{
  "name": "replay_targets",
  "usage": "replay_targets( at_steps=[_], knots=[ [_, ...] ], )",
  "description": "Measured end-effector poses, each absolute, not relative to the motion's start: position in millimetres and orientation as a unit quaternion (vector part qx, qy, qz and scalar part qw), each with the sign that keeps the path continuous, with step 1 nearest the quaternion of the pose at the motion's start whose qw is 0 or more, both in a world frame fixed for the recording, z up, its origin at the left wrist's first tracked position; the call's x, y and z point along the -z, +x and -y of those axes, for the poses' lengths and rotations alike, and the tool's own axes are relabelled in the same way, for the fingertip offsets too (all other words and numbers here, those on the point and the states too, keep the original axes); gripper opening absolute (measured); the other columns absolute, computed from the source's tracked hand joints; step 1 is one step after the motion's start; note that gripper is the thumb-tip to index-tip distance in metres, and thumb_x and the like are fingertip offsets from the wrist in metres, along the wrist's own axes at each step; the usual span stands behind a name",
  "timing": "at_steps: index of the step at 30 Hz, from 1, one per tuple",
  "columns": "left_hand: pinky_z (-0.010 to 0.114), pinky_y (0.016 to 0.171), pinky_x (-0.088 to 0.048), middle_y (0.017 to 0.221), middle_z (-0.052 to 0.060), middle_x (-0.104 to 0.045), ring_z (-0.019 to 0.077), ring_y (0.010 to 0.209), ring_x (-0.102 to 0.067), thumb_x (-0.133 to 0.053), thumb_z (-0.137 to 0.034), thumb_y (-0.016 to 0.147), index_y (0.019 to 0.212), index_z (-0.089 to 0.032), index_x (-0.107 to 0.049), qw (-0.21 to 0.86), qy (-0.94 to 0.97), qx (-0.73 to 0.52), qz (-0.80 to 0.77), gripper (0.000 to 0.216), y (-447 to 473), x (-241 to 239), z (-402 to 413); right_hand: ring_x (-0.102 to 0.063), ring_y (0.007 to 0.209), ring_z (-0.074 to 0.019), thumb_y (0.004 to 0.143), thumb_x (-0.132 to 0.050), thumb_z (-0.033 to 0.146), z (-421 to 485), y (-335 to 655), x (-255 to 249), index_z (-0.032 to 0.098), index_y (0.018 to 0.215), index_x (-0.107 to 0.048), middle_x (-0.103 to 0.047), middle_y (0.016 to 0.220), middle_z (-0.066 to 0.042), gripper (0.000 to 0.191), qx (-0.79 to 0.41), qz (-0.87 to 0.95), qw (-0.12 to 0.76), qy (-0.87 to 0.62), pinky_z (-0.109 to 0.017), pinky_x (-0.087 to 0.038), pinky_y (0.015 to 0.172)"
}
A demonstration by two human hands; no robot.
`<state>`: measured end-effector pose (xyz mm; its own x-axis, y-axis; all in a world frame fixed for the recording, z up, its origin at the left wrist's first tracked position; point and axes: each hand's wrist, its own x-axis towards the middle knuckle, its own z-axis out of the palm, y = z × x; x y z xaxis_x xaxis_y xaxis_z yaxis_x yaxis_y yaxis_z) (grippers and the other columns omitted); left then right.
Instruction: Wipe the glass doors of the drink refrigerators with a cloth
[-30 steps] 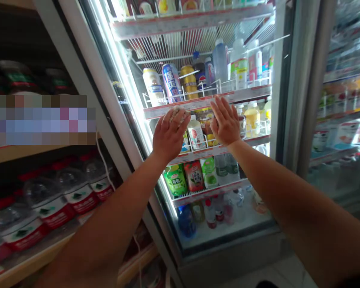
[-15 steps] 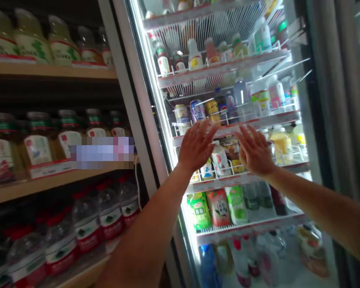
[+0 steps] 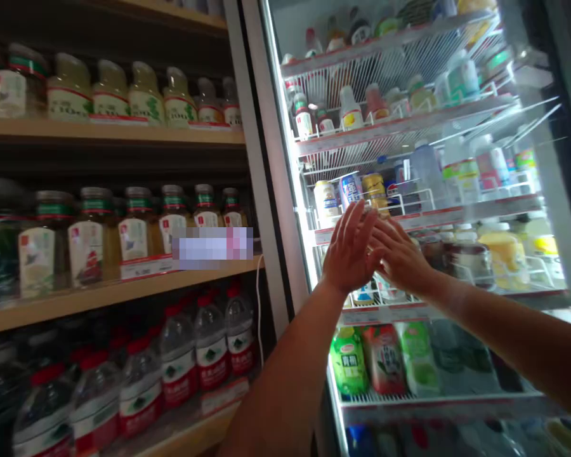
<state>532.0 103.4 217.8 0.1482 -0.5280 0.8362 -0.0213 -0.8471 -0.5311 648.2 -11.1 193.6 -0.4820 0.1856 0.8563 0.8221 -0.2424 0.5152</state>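
Note:
My left hand (image 3: 348, 251) is raised with its fingers stretched out, in front of the lit drinks fridge (image 3: 409, 216). My right hand (image 3: 398, 256) is also flat and open; its fingers meet the left palm. Both hands hold nothing. They are level with the shelf edge (image 3: 428, 219) that carries cans (image 3: 350, 188) and bottles. Whether the hands touch the fridge's glass front cannot be told.
Wooden shelves (image 3: 114, 292) on the left hold glass jars (image 3: 85, 235) and, lower down, red-capped water bottles (image 3: 209, 346). A white cable (image 3: 258, 304) hangs beside the fridge frame (image 3: 266, 165). Green and red drink cartons (image 3: 366, 358) fill a lower fridge shelf.
The hands were apart and have come together, the right fingers now against the left palm. The view has swung left and up, showing more of the wooden shelves.

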Motion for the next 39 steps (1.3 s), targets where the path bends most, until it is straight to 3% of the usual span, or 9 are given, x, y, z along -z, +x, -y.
replay_targets(
  at_steps=[3, 6, 12, 17, 25, 27, 31, 35, 39],
  knots=[
    [0.045, 0.127, -0.019, 0.163, 0.011, -0.025, 0.0193, 0.154, -0.008, -0.014, -0.050, 0.104, 0.157, -0.020, -0.012, 0.243, -0.730, 0.623, -0.141, 0.062, 527, -216, -99, -0.036, 0.146, -0.0228, 0.095, -0.051, 0.016, 13, 647, -203, 0.029, 0.153, -0.036, -0.051, 0.148, -0.004, 0.061, 0.657, 0.563, 0.241, -0.440, -0.049, -0.028, 0.123],
    [0.045, 0.128, -0.014, 0.162, 0.010, -0.027, 0.0192, 0.154, -0.003, -0.025, -0.049, 0.103, 0.154, -0.016, -0.026, 0.277, -0.736, 0.611, -0.090, 0.060, 526, -216, -95, -0.044, 0.141, -0.0214, 0.093, -0.050, 0.011, 18, 649, -216, 0.030, 0.146, -0.047, -0.058, 0.141, -0.003, 0.056, 0.658, 0.575, 0.240, -0.422, -0.047, -0.032, 0.122],
    [0.055, 0.127, -0.010, 0.163, 0.011, -0.024, 0.0243, 0.154, 0.001, -0.031, -0.050, 0.103, 0.156, -0.014, -0.023, 0.262, -0.754, 0.602, -0.021, 0.065, 532, -217, -92, -0.054, 0.128, -0.0260, 0.095, -0.051, 0.016, 39, 666, -219, 0.024, 0.139, -0.055, -0.065, 0.128, -0.008, 0.045, 0.672, 0.504, 0.301, -0.452, -0.047, -0.040, 0.115],
    [0.063, 0.124, -0.008, 0.161, 0.010, -0.029, 0.0314, 0.153, -0.009, -0.034, -0.048, 0.103, 0.157, -0.015, -0.022, 0.261, -0.741, 0.618, -0.041, 0.065, 537, -216, -94, -0.059, 0.112, -0.0269, 0.095, -0.051, 0.020, 56, 675, -219, 0.024, 0.137, -0.058, -0.067, 0.112, -0.009, 0.042, 0.673, 0.503, 0.262, -0.475, -0.044, -0.050, 0.101],
    [0.064, 0.123, -0.008, 0.153, 0.010, -0.045, 0.0327, 0.150, -0.022, -0.038, -0.042, 0.102, 0.151, -0.018, -0.035, 0.243, -0.739, 0.625, -0.063, 0.055, 541, -214, -94, -0.049, 0.132, -0.0285, 0.096, -0.045, 0.017, 49, 685, -240, 0.022, 0.145, -0.048, -0.056, 0.137, -0.011, 0.049, 0.696, 0.427, 0.344, -0.464, -0.049, -0.042, 0.114],
    [0.060, 0.124, -0.011, 0.150, 0.008, -0.049, 0.0277, 0.147, -0.031, -0.035, -0.038, 0.104, 0.149, -0.020, -0.037, 0.237, -0.744, 0.618, -0.091, 0.049, 532, -217, -96, -0.046, 0.136, -0.0287, 0.095, -0.046, 0.016, 45, 687, -235, 0.021, 0.148, -0.044, -0.054, 0.141, -0.011, 0.053, 0.704, 0.427, 0.340, -0.455, -0.050, -0.041, 0.116],
    [0.042, 0.116, -0.038, 0.144, 0.009, -0.054, 0.0203, 0.138, -0.045, -0.038, -0.035, 0.104, 0.145, -0.020, -0.041, 0.239, -0.727, 0.630, -0.130, 0.044, 472, -243, -118, -0.048, 0.134, -0.0288, 0.093, -0.047, 0.014, 45, 686, -230, 0.022, 0.148, -0.043, -0.055, 0.140, -0.010, 0.056, 0.706, 0.431, 0.337, -0.450, -0.050, -0.042, 0.115],
    [0.046, 0.106, -0.044, 0.124, 0.007, -0.066, 0.0250, 0.117, -0.058, -0.047, -0.040, 0.100, 0.130, -0.023, -0.056, 0.298, -0.633, 0.714, 0.038, 0.036, 366, -291, -175, -0.050, 0.132, -0.0293, 0.093, -0.048, 0.013, 46, 683, -231, 0.020, 0.147, -0.045, -0.056, 0.139, -0.011, 0.055, 0.707, 0.436, 0.338, -0.442, -0.050, -0.043, 0.115],
    [0.052, 0.093, -0.045, 0.107, 0.013, -0.073, 0.0323, 0.105, -0.058, -0.043, -0.053, 0.097, 0.110, -0.015, -0.069, 0.386, -0.662, 0.610, 0.200, 0.047, 268, -329, -251, -0.050, 0.132, -0.0299, 0.092, -0.049, 0.013, 45, 684, -230, 0.021, 0.147, -0.045, -0.057, 0.139, -0.011, 0.056, 0.708, 0.435, 0.338, -0.441, -0.050, -0.043, 0.115]
  ],
)
